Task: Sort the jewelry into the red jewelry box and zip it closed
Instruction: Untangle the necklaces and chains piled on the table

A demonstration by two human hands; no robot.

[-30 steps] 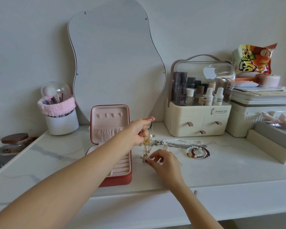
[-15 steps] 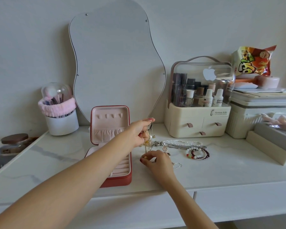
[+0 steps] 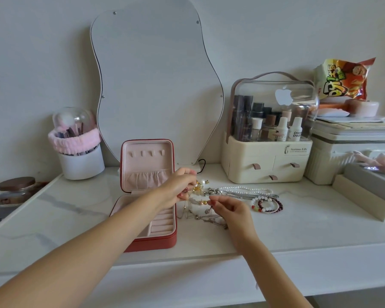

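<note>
Seemingly untangling | both hands at frame centre | left hand (image 3: 180, 188) pinched chain (image 3: 188, 210) | right hand (image 3: 228, 211) pinched pendant | box (image 3: 151, 240) open, awaiting jewelry

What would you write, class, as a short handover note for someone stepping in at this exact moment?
Left hand: pinching thin chains from the tangled jewelry pile, just right of the box.
Right hand: pinching a strand at the same pile.
Red jewelry box: open on the marble table, lid upright; no jewelry visible inside.
Pearl necklaces and beaded bracelets lie on the table right of the pile.
Done: box opened.
Left: untangle, sort every piece into the box, zip it closed.
</note>
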